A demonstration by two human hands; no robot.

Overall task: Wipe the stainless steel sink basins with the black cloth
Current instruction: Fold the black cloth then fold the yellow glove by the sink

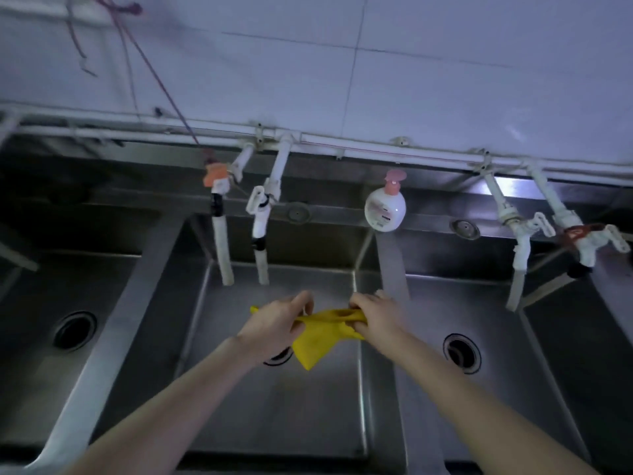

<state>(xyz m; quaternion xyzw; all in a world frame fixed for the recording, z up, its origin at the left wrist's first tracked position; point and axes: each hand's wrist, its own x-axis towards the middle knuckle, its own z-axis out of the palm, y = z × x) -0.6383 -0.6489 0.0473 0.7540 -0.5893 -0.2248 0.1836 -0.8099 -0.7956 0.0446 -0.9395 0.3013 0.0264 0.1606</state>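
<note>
A yellow cloth (317, 341) is stretched between both hands above the middle stainless steel basin (274, 423). My left hand (277, 323) grips its left end, with a yellow corner poking out past the hand. My right hand (375, 315) pinches its right end. The rest of the cloth hangs down in a point over the middle basin's drain, which is mostly hidden. No black cloth is in view. A left basin (41, 303) and a right basin (513, 406) flank the middle one, each with an open drain.
Two white taps with hoses (239, 228) hang over the middle basin's back edge. Two more taps (548, 234) hang over the right basin. A white soap bottle with a pink pump (385, 205) stands on the back ledge. White pipes run along the tiled wall.
</note>
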